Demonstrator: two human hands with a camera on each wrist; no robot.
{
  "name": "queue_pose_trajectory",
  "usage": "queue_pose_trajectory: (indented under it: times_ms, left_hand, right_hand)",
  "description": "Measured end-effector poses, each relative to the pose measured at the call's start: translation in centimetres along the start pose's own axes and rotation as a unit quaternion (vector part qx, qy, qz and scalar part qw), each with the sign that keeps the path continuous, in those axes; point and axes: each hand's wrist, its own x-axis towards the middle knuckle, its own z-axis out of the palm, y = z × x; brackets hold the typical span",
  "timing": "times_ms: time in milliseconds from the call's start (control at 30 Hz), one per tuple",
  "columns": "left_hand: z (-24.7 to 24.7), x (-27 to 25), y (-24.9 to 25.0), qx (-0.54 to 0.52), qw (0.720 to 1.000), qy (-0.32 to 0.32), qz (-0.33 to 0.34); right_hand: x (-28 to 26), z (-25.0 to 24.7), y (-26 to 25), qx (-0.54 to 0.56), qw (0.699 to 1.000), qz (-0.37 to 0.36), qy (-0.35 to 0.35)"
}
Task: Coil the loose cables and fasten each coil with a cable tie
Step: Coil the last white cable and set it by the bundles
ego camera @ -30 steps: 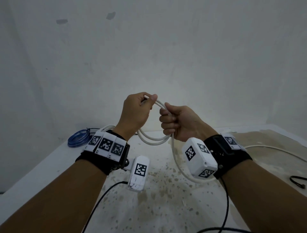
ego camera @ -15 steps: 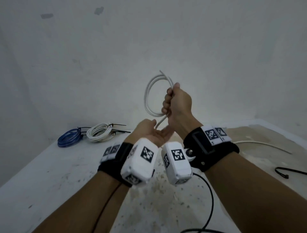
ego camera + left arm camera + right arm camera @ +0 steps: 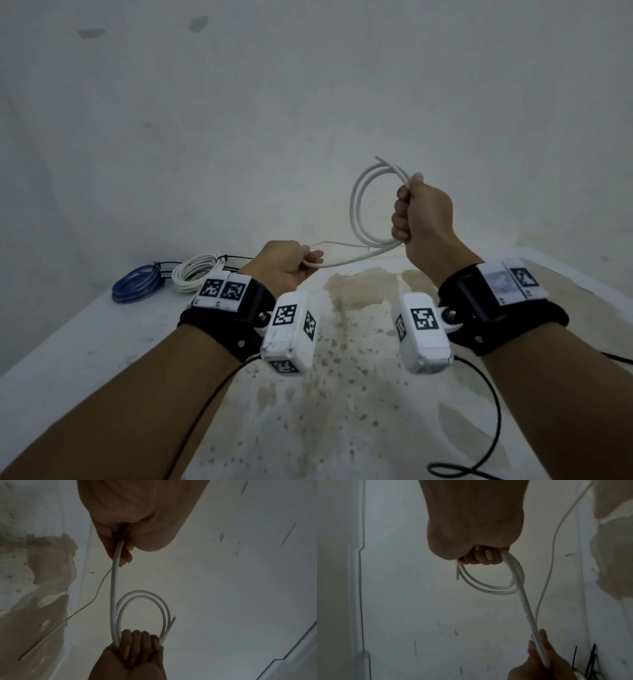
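Two turns of the white cable [image 3: 359, 209] are now standing up as a loop out of the right hand [image 3: 423, 219], and the hands, which were nearly touching half a second ago, are drawing apart — the left hand [image 3: 282, 270] is sitting low and off to the left while the right is staying raised. A straight run of cable is stretching between them, so the left hand seems to be measuring out slack for a third turn; the coiling of this cable is only beginning, with most of its length trailing away over the stained white table [image 3: 102, 342].

The right hand is clenching into a fist around the gathered turns, fingers [image 3: 137, 641] wrapping over them, with the cut end [image 3: 173, 619] poking free beside the loop. The left hand is curling round the single strand, its fingers [image 3: 541, 639] lying along the cable — how tightly it is squeezing, I cannot tell.

At the far left of the table a blue coil [image 3: 137, 282] and a white coil [image 3: 195, 274] are lying side by side, each apparently already bound with a dark tie, so this looks like the third cable being worked.
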Motion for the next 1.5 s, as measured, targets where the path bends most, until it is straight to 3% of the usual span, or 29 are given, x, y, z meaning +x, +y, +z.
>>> queue_pose_trajectory:
  times_ms: [100,200,267,467,633,867,1033,1133,1300,1433,1500]
  left_hand:
    - [-0.5,0.2,0.7,0.012,0.997,0.004,0.077]
    - [-0.6,0.4,2.0,0.074,0.978,-0.004,0.193]
    - [-0.5,0.1,2.9,0.1,0.967,-0.028,0.232]
    - [-0.9,-1.2,4.2,0.062,0.949,-0.125,0.282]
    - [-2.5,-1.6,4.3,0.172,0.915,-0.176,0.319]
    - [-4.2,-1.6,4.0,0.223,0.886,-0.2,0.353]
    - [-4.3,-1.5,3.2,0.246,0.863,-0.156,0.414]
    - [-4.3,-1.5,3.2,0.251,0.872,-0.147,0.393]
    - [-3.8,-1.5,2.7,0.254,0.909,-0.136,0.301]
    - [-3.9,-1.2,1.9,0.229,0.898,-0.045,0.372]
    - [-3.8,-1.2,1.7,0.153,0.913,-0.033,0.377]
  right_hand:
    - [-0.7,-0.1,0.4,0.099,0.992,0.067,-0.047]
    - [-1.5,0.5,1.3,0.155,0.971,0.131,-0.125]
    - [-1.9,1.2,1.9,0.17,0.958,0.158,-0.17]
    - [-2.3,3.1,3.6,0.154,0.953,0.179,-0.191]
    - [-2.3,3.1,3.8,0.146,0.953,0.176,-0.196]
    - [-2.7,3.5,4.3,0.186,0.946,0.169,-0.206]
    - [-2.8,4.0,4.3,0.191,0.944,0.171,-0.207]
    - [-2.7,4.2,4.3,0.181,0.952,0.156,-0.192]
    - [-2.3,4.6,4.4,0.197,0.96,0.131,-0.151]
    - [-2.5,5.1,4.2,0.212,0.957,0.13,-0.147]
    - [-2.6,5.4,4.1,0.212,0.955,0.132,-0.158]
